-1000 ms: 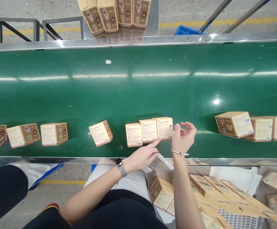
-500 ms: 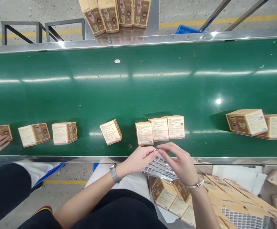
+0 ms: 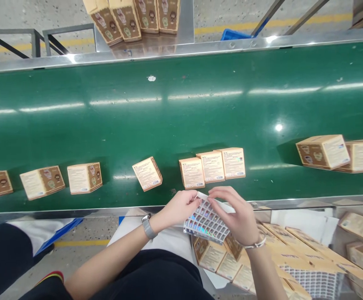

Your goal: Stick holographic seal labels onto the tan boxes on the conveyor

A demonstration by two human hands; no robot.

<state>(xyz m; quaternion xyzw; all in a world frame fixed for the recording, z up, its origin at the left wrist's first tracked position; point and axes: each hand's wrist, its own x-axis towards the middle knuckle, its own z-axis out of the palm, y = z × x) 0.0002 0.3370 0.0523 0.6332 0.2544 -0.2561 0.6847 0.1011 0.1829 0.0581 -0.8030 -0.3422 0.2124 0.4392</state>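
Between my hands, at the near edge of the green belt, is a sheet of small shiny stickers. My left hand pinches the sheet's upper left corner between thumb and fingers. At its upper right, my right hand has thumb and forefinger bent together at the sheet's edge; whether a sticker is between them is too small to tell. Just beyond my hands, three small boxes sit side by side on the belt, printed labels up. A tilted single box lies to their left.
More boxes stand on the green belt at left and right. Tall brown packages stand beyond the far rail. Cartons and another sticker sheet lie at the lower right. Another person's leg is at lower left.
The sticker sheet is tilted up and shows more of its face. The other person's hand has left the box at far left. The view has shifted slightly.
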